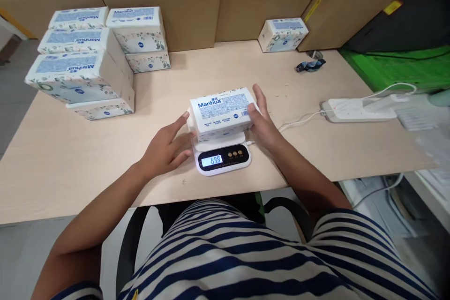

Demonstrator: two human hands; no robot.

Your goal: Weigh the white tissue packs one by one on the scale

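A white tissue pack [222, 111] labelled Manhua lies on a small white digital scale [222, 158] at the middle of the table. The scale's lit display reads 638. My left hand [168, 146] rests beside the pack's left end, fingers stretched out and just touching it. My right hand [262, 119] lies against the pack's right end with fingers extended. Neither hand grips the pack.
Several stacked tissue packs [80, 58] sit at the back left, one more pack [283, 33] at the back right. A dark wrapper [310, 64] lies near it. A white power strip [358, 108] with cables is on the right. Cardboard boxes [197, 0] line the back of the wooden table [70, 159].
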